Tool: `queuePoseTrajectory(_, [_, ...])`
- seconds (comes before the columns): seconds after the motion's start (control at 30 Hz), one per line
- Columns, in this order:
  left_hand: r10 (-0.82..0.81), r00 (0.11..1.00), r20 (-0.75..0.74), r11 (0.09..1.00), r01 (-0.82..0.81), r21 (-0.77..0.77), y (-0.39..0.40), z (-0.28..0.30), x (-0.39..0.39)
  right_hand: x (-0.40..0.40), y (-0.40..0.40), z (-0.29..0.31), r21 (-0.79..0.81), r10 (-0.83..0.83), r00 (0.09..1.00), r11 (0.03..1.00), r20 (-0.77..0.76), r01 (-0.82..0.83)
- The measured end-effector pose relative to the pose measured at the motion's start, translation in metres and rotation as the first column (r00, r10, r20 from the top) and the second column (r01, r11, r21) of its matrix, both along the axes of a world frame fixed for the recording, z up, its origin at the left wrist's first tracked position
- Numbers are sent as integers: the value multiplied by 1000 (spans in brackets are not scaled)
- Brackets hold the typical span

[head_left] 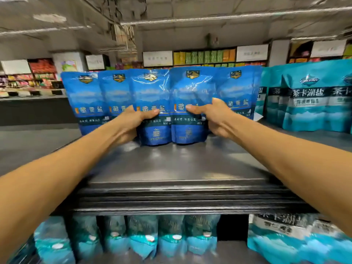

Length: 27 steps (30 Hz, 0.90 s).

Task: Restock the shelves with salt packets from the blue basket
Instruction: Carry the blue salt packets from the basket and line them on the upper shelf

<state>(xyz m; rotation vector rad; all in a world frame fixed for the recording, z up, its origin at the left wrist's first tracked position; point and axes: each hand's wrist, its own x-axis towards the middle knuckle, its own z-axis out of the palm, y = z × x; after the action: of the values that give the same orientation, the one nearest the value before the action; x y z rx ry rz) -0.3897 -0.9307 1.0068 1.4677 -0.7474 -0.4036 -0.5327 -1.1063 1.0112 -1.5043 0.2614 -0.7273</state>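
Below the top shelf (171, 164), the lower shelf holds teal packets (142, 239), blurred. Up top, front half of the deck is bare, salt packets (152, 103) stand in a row near the back. Left hand (133, 121) grips one front packet, thumb on its face; right hand (211, 115) grips the next packet (188, 103) the same way. Risks: the pouches stand on soft bases, so letting go unevenly could tip them forward, or a nudge could topple the row behind. Teal stock (308, 100) sits just right, mixing is possible. Blue basket isn't in view.
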Motion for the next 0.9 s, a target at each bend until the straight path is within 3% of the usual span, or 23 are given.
queuePoseTrajectory(0.07, [-26,990,139,995,11,104,9,0,6,-3,-6,-3,-162,-32,993,987,-110,14])
queuePoseTrajectory(0.17, [1,918,396,942,-134,306,20,0,10,-7,-14,-4,-392,-162,952,919,-260,49])
queuePoseTrajectory(0.3, [128,785,605,823,-425,376,22,5,12,-2,-16,-2,-513,-228,930,857,-289,51])
queuePoseTrajectory(0.37, [148,754,639,778,-488,395,19,10,10,1,-15,0,-576,-303,900,814,-314,73])
queuePoseTrajectory(0.5, [143,761,633,799,-467,380,9,14,12,11,-15,4,-529,-305,885,845,-352,81])
queuePoseTrajectory(0.6, [101,655,749,744,-550,381,3,15,14,22,-12,2,-535,-351,866,836,-356,119])
queuePoseTrajectory(0.73, [32,452,892,610,-716,341,0,16,17,31,-12,4,-536,-391,853,828,-345,162])
queuePoseTrajectory(0.9, [9,413,911,555,-759,339,-3,17,20,37,-10,3,-601,-463,832,771,-305,209])
